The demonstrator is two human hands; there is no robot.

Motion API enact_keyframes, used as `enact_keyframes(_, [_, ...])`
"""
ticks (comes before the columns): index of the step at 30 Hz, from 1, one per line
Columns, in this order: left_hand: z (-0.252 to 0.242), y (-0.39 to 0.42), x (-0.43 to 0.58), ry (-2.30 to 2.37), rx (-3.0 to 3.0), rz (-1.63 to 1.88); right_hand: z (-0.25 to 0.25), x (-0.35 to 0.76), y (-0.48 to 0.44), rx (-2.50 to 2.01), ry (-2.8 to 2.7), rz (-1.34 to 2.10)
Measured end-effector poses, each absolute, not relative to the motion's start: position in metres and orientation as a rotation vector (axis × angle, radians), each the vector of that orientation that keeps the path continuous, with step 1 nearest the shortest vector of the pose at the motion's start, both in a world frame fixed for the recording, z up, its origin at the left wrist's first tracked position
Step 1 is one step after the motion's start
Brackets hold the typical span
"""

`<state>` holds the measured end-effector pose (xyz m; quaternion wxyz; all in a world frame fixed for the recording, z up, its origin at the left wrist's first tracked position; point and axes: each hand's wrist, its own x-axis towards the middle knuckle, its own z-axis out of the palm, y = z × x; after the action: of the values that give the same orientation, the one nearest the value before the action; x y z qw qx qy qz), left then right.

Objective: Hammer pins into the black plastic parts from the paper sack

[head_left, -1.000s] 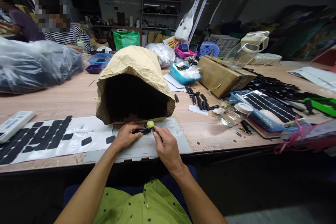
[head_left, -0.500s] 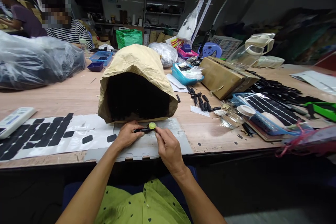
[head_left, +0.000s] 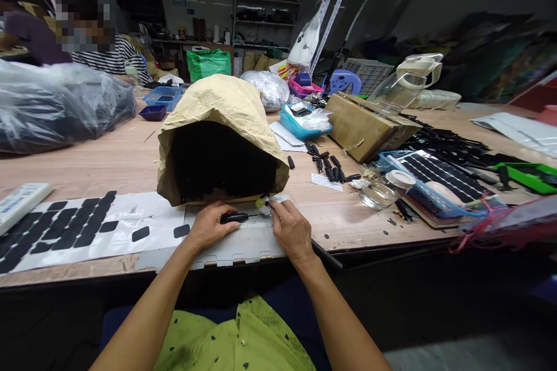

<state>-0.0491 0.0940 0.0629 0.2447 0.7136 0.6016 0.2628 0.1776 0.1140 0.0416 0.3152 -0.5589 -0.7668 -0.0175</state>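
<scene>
One left hand [head_left: 209, 226] grips black piece [head_left: 235, 218] before sack [head_left: 226, 98].

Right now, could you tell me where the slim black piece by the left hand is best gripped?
Pinch the black piece across its thicker left end, from the near table edge, as the left hand does. It lies flat, left to right, its thin tip toward the right hand, so that end is probably best left free.

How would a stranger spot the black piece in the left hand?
Start at the big brown paper sack lying open mid-table. Before its mouth, the left hand holds a slim black piece on a grey sheet. Similar pieces farther right lie loose.
</scene>
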Motion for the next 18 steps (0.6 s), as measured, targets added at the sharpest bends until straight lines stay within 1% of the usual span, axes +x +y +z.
enact_keyframes(6, [0.059,0.097,-0.053,1.619,1.943,0.686,0.03,0.178,0.116,-1.509,-2.09,-0.239])
enact_keyframes(9, [0.065,0.092,-0.051,1.531,1.964,0.729,0.029,0.177,0.115,-1.519,-2.088,-0.219])
enact_keyframes(12, [0.082,0.069,-0.039,1.334,1.832,0.783,0.03,0.177,0.115,-1.534,-2.085,-0.184])
enact_keyframes(13, [0.088,0.058,-0.034,1.23,1.746,0.748,0.031,0.177,0.116,-1.539,-2.087,-0.179])
enact_keyframes(15, [0.093,0.035,-0.025,0.978,1.551,0.562,0.031,0.176,0.116,-1.551,-2.09,-0.178])
enact_keyframes(18, [0.068,0.013,-0.023,0.694,1.321,0.149,0.031,0.176,0.115,-1.574,-2.093,-0.178])
